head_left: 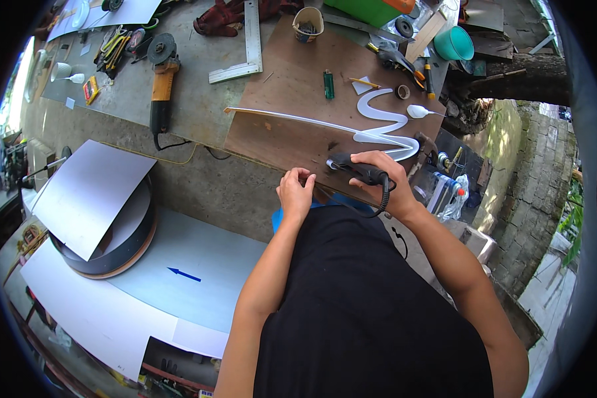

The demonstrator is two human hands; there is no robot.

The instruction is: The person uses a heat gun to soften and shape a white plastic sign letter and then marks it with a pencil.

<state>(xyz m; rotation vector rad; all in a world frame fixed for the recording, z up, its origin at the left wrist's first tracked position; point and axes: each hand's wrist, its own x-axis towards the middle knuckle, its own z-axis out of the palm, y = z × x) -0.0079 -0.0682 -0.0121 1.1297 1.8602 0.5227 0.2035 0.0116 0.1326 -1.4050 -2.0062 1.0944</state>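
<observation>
In my right hand is a black corded heat gun, its short silver nozzle pointing left, low over the near edge of a brown board. My left hand is at that edge, left of the nozzle; its fingers are loosely bent and I see nothing in them. Just beyond, a long white strip runs across the board. Its right end joins a white zigzag shape with rounded bends. A white dropper bottle lies right of the zigzag.
A green lighter, pencil and cup are on the board. Left of it lie a metal square and an angle grinder. White sheets and a round dark drum stand at lower left. A teal pot is at far right.
</observation>
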